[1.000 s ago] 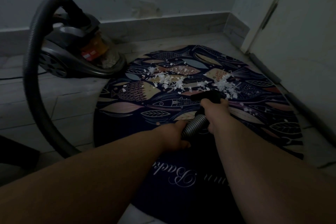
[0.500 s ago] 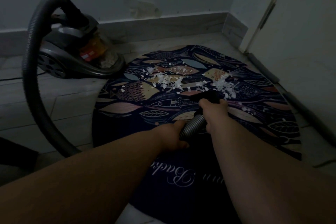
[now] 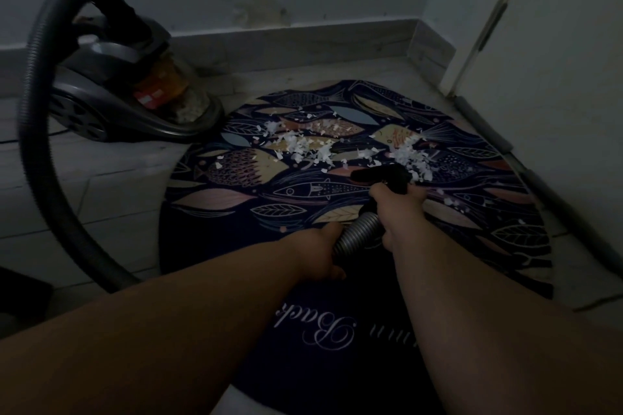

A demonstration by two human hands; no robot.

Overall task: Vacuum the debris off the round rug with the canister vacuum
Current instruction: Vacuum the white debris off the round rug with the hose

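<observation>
Round rug (image 3: 215, 202) lies flat on the pale floor tiles (image 3: 101, 205) right in front of me, its far edge near the corner where the skirting board (image 3: 303, 40) meets the door (image 3: 556, 61). It's dark navy w/ a fish & leaf print in cream, pink & blue. There's white script lettering on the near part, partly under my forearms.

Debris (image 3: 310, 146) = white paper-like flecks across the middle-to-far part of the rug. They're in 2 main clumps, one left of centre & one to the right, w/ loose bits trailing toward the right edge. Too many flecks to count.

My left hand (image 3: 320, 254) is curled round the ribbed grey hose (image 3: 359, 234). My right hand (image 3: 399, 212) sits just ahead of it, fingers wrapped round the hose's black end. The black nozzle (image 3: 381, 175) is beyond that, at the near edge of the right clump. Both hands are over the rug.

Canister vacuum (image 3: 111, 104) stands on the tiles far left, its front just beside the rug's edge; touching or not, can't tell. It has a grey body & a clear bin w/ an orange part, a red label & white stuff inside. The hose arches up from its top, down the left side, then goes behind my left forearm.

A grey padded strip (image 3: 485, 126) runs along the door bottom, right of the rug. There's a dark object (image 3: 17, 293) at the bottom-left edge, can't make it out.

Count: 1 rug, 1 vacuum, 1 hose, 1 nozzle, 2 hands, 2 clumps.
</observation>
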